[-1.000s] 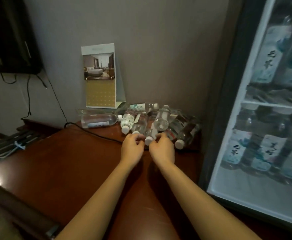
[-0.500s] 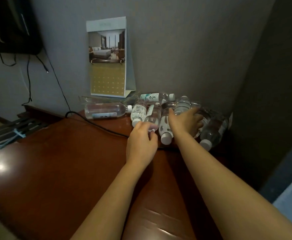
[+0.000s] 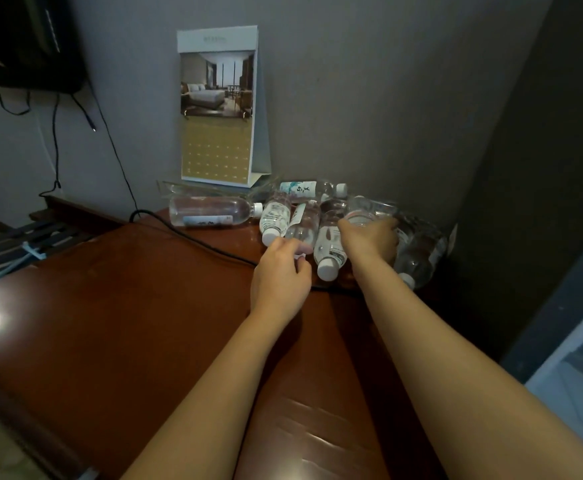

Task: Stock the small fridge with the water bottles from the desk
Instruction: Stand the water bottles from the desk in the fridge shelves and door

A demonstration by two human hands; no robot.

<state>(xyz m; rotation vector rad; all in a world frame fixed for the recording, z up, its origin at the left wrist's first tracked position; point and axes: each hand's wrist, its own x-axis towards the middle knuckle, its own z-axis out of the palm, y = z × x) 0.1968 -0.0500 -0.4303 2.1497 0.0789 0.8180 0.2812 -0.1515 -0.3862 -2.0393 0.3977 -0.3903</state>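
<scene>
Head view looks down on a glossy red-brown wooden desk [image 3: 117,327], smooth enough to throw back a bright spot of light near its left edge. At the far right corner, against a matte grey wall [image 3: 369,98], clear plastic water bottles [image 3: 331,244] lie in a loose heap on their sides, ribbed bodies, white screw caps, pale paper labels. One long bottle [image 3: 210,212] lies apart at the left of the heap, crosswise, its cap pointing right.

The left hand [image 3: 279,282] has its fingers curled together, fingertips pinching the cap end of a bottle [image 3: 302,225] that points toward the viewer. The right hand [image 3: 369,239] reaches deeper into the pile, fingers wrapped over the round body of an upper bottle [image 3: 364,211]; how firmly it grips I cannot tell. Both forearms are bare.

A thin black cable [image 3: 193,239] snakes over the desk from the wall to the heap. Behind the bottles stands a folded card calendar [image 3: 217,109], tent-shaped, with a room photograph above a tan grid. A dark flat screen [image 3: 23,39] hangs at upper left with wires trailing below it. At the right edge stands the fridge [image 3: 539,168], a dark flat side panel, with a pale strip of its white frame at lower right.
</scene>
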